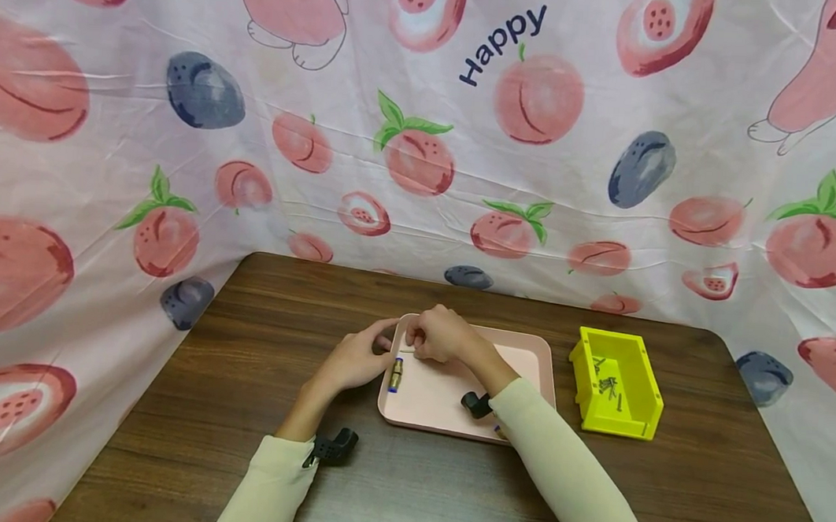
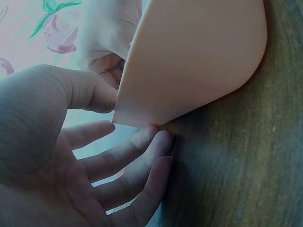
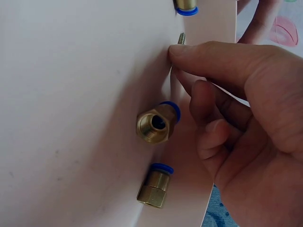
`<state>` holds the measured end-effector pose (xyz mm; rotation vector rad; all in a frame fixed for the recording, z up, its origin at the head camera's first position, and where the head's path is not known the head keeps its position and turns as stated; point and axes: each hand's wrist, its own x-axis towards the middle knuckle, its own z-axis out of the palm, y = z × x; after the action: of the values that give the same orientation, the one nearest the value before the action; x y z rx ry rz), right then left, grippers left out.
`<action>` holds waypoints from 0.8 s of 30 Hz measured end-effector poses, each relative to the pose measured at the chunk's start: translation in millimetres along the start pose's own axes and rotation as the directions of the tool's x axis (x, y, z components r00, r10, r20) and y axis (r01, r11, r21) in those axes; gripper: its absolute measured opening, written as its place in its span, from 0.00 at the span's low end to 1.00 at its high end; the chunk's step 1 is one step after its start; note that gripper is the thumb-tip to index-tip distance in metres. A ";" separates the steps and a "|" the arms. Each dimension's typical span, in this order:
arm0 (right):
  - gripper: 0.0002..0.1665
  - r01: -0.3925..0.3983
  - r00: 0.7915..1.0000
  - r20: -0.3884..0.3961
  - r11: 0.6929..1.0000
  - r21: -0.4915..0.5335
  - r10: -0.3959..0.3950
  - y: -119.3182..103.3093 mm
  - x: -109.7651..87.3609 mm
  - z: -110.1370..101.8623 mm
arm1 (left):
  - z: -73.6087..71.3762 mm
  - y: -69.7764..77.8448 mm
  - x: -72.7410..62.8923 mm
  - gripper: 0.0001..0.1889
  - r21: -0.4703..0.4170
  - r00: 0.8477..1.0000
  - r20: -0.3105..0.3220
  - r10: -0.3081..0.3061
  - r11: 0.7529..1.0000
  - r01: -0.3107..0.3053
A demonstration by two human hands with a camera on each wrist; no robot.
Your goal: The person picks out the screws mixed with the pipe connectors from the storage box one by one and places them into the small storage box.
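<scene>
At the far left corner of a pink tray (image 1: 454, 385), my left hand (image 1: 359, 358) holds the rim, thumb at its edge and fingers against the outside wall in the left wrist view. My right hand (image 1: 445, 337) reaches over the same corner. Its thumb and index finger pinch a small screw (image 3: 182, 39); the threaded end shows and the rest is hidden by the fingers. Beside that hand, a brass fitting with a blue collar (image 3: 154, 126) points its threaded opening at the camera. Another brass fitting (image 3: 154, 191) lies below it, and a third fitting (image 3: 186, 4) is cut off at the top.
To the right of the tray stands a yellow bin (image 1: 649, 383) with several screws (image 1: 608, 386) in it. More brass shows at the tray's near edge, partly behind the right sleeve (image 1: 563, 466). The wooden table (image 1: 303, 286) ends at a fruit-print cloth (image 1: 419, 237).
</scene>
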<state>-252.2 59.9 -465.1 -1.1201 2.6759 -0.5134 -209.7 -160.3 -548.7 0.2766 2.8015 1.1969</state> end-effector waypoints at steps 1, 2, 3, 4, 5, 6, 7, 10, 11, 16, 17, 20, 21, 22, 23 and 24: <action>0.10 0.003 1.000 0.001 1.000 0.000 -0.003 0.3 -0.1 0.2 | -0.1 0.7 -0.7 0.33 0.003 1.000 -0.003 0.004 1.000 -0.004; 0.10 0.006 1.000 0.000 1.000 -0.001 -0.006 0.5 -0.4 0.4 | -0.1 1.2 -1.2 0.33 0.003 1.000 -0.004 0.006 1.000 -0.006; 0.10 0.007 1.000 0.000 1.000 0.000 -0.007 0.8 -0.8 0.5 | 0.1 1.4 -1.3 0.33 0.002 1.000 -0.005 0.005 1.000 -0.005; 0.11 0.007 1.000 0.000 1.000 0.004 -0.007 0.9 -1.3 0.5 | 0.3 1.4 -1.3 0.33 0.002 1.000 -0.007 0.007 1.000 -0.007; 0.11 0.007 1.000 0.002 1.000 0.008 -0.007 1.0 -1.9 0.5 | 0.4 1.4 -1.5 0.33 -0.001 1.000 -0.008 0.005 1.000 -0.005; 0.11 0.008 1.000 0.002 1.000 0.012 -0.008 1.0 -2.5 0.4 | 0.6 1.3 -1.5 0.33 -0.004 1.000 -0.008 0.002 1.000 -0.002; 0.11 0.011 1.000 0.002 1.000 0.016 -0.011 0.9 -3.0 0.3 | 0.7 1.1 -1.5 0.33 -0.005 1.000 -0.009 0.001 1.000 -0.002; 0.11 0.026 1.000 0.000 1.000 0.018 -0.026 0.7 -5.0 -0.5 | 1.1 0.3 -1.2 0.33 -0.007 1.000 -0.009 0.002 1.000 -0.002; 0.11 0.036 0.999 -0.004 0.999 0.014 -0.036 0.8 -5.8 -0.9 | 1.1 0.2 -1.2 0.34 -0.007 1.000 -0.009 0.001 1.000 -0.001; 0.11 0.055 0.998 -0.020 0.998 0.023 -0.054 1.2 -11.6 -4.3 | 1.4 1.1 -2.0 0.34 0.004 1.000 -0.021 0.019 1.000 -0.018; 0.11 0.052 0.998 -0.022 0.998 0.028 -0.051 1.3 -13.0 -5.3 | 1.3 1.4 -2.0 0.34 0.002 1.000 -0.021 0.017 1.000 -0.016; 0.11 0.036 0.999 -0.025 0.998 0.043 -0.035 1.4 -17.5 -9.2 | 0.5 2.6 -2.5 0.34 0.002 1.000 -0.022 0.014 1.000 -0.014; 0.11 0.030 0.999 -0.023 0.998 0.049 -0.029 1.8 -19.0 -10.6 | 0.2 2.9 -2.5 0.34 0.002 1.000 -0.020 0.012 1.000 -0.012; 0.10 0.029 0.999 -0.023 0.998 0.050 -0.028 2.2 -20.3 -12.0 | -0.2 3.1 -2.5 0.34 0.001 1.000 -0.018 0.010 1.000 -0.010; 0.10 0.026 0.999 -0.022 0.998 0.050 -0.025 2.5 -21.7 -13.8 | -0.6 3.6 -2.4 0.34 0.002 1.000 -0.016 0.009 1.000 -0.009; 0.09 0.027 0.999 -0.021 0.998 0.049 -0.026 3.0 -23.1 -15.4 | -0.9 3.9 -2.3 0.34 0.002 1.000 -0.016 0.009 1.000 -0.009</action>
<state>-242.9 82.1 -451.0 -1.1442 2.6533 -0.5953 -207.0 -158.7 -545.2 0.2818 2.8184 1.2037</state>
